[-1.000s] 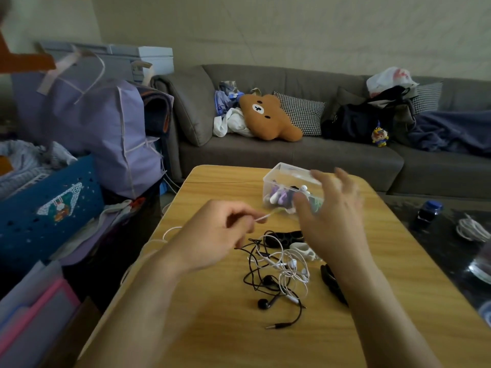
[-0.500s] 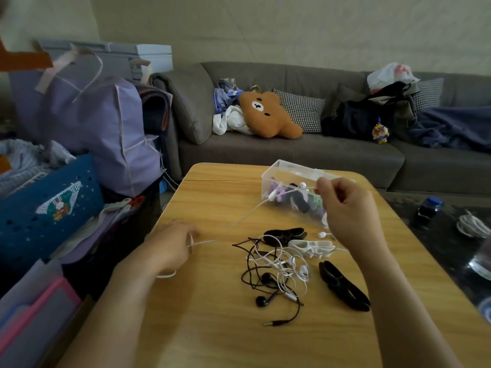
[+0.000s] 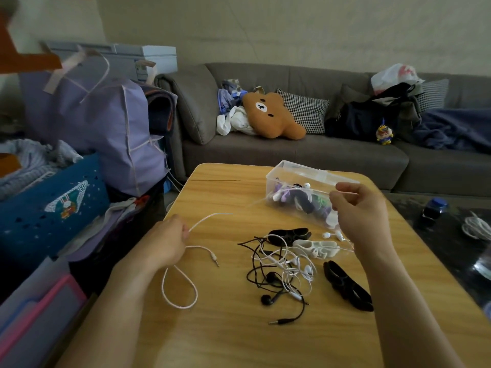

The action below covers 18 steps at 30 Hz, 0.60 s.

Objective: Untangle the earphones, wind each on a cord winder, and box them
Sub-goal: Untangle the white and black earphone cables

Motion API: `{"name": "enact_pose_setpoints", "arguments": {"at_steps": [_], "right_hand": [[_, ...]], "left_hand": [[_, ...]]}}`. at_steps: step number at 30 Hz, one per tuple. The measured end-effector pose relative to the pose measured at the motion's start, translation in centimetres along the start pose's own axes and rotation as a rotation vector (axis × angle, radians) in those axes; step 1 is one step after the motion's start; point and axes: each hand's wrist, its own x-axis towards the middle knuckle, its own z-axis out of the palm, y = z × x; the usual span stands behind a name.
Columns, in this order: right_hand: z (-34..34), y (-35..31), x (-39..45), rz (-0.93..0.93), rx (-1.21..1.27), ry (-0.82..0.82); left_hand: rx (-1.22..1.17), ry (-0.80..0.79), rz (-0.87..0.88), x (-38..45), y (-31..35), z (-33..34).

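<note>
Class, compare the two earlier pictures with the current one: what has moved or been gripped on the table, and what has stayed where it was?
The left hand, gripping the white earphone cord, pulled back toward the table's left edge, drawing the cord out so its loop and plug now lie free. The right hand rose from the tangle and pinches the cord's other end in front of the clear box. The tangled earphones and the cord winders stayed put.

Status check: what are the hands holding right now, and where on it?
Both hold one white earphone cord: left hand grips it near the plug end, right hand pinches it further along, toward the earbuds.
</note>
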Motion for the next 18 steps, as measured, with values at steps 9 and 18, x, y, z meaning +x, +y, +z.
{"name": "enact_pose_setpoints", "arguments": {"at_steps": [9, 18], "right_hand": [[3.5, -2.6, -4.2, -0.527, -0.090, -0.031], [5.8, -2.6, -5.7, -0.589, -0.098, -0.400]], "left_hand": [[-0.707, 0.074, 0.195, -1.8, 2.9, -2.0], [-0.975, -0.173, 0.500, -4.3, 6.5, -2.2]]}}
